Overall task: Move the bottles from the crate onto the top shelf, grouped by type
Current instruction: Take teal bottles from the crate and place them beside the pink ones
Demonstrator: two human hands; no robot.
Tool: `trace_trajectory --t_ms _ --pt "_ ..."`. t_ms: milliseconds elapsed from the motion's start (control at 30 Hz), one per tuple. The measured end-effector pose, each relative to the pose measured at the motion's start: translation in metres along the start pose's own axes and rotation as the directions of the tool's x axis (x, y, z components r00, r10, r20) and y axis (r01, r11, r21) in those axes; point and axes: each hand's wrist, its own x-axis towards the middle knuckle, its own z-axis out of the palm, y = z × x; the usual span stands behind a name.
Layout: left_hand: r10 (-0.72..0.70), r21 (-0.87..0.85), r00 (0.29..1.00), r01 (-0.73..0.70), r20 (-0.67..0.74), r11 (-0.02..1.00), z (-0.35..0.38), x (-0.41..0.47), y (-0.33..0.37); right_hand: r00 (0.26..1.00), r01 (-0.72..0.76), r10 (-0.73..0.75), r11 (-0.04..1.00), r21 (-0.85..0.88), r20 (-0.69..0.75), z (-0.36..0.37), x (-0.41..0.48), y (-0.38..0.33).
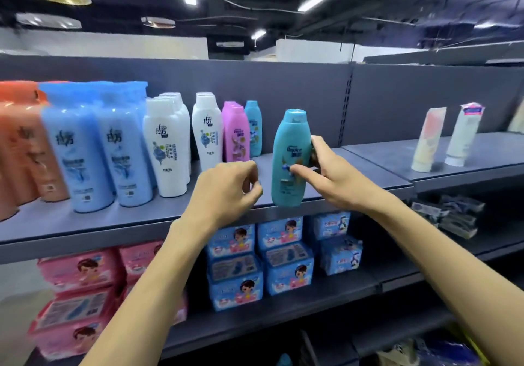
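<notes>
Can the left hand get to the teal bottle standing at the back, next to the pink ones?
Probably yes. The left hand holds nothing, and the shelf up to the rear teal bottle is bare; the pink bottles stand left of that path, the held bottle right.

The dark top shelf (113, 224) carries upright orange bottles (17, 150), blue bottles (93, 150), white bottles (167, 144), pink bottles (235, 133), a rear teal bottle (253, 127), a front teal bottle (289, 138) at its edge, and two tubes (428, 138) further right.
</notes>
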Motion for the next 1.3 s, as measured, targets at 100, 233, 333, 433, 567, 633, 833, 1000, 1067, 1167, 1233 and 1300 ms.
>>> trace_trajectory --t_ms 100,233,333,433,567,633,833,1000,1067,1167,1233,1300 --pt "0.016 0.04 1.0 -0.016 -0.001 0.999 -0.002 0.011 0.0 1.0 -0.01 0.01 1.0 -0.024 -0.002 -0.007 0.018 0.005" --pt "0.041 0.105 0.999 -0.041 -0.002 0.994 0.0 0.019 0.004 0.998 -0.06 0.06 0.998 -0.016 0.028 -0.01 0.04 0.016" --pt "0.078 0.198 0.996 -0.083 0.036 0.977 0.006 0.023 0.009 0.994 -0.095 0.095 0.995 -0.009 0.057 -0.009 0.05 0.023" --pt "0.074 0.232 0.994 -0.092 0.084 0.968 0.013 0.029 0.012 0.989 -0.127 0.128 0.992 -0.015 0.079 -0.007 0.056 0.027" --pt "0.052 0.243 0.994 -0.074 0.095 0.967 0.023 0.036 0.012 0.981 -0.17 0.171 0.985 -0.024 0.093 -0.008 0.059 0.037" --pt "0.043 0.245 0.995 -0.066 0.095 0.967 0.028 0.037 0.009 0.978 -0.186 0.186 0.983 -0.011 0.095 -0.01 0.059 0.043" --pt "0.042 0.24 0.995 -0.064 0.095 0.969 0.04 0.04 0.005 0.979 -0.186 0.181 0.981 0.047 0.094 -0.009 0.058 0.053" --pt "0.032 0.231 0.995 -0.054 0.097 0.971 0.046 0.041 0.0 0.973 -0.19 0.192 0.981 -0.031 0.125 -0.009 0.054 0.061" --pt "0.033 0.231 0.995 -0.054 0.094 0.971 0.047 0.042 -0.003 0.976 -0.177 0.191 0.975 -0.133 0.107 -0.008 0.052 0.065" --pt "0.026 0.231 0.995 -0.047 0.094 0.972 0.048 0.043 -0.009 0.985 -0.164 0.172 0.96 -0.226 0.015 -0.004 0.05 0.071" --pt "0.014 0.237 0.995 -0.036 0.096 0.971 0.048 0.043 -0.013 0.985 -0.169 0.169 0.962 -0.215 -0.019 0.0 0.051 0.074" --pt "-0.001 0.244 0.995 -0.022 0.095 0.969 0.049 0.045 -0.017 0.984 -0.178 0.176 0.964 -0.197 -0.03 0.003 0.054 0.076"
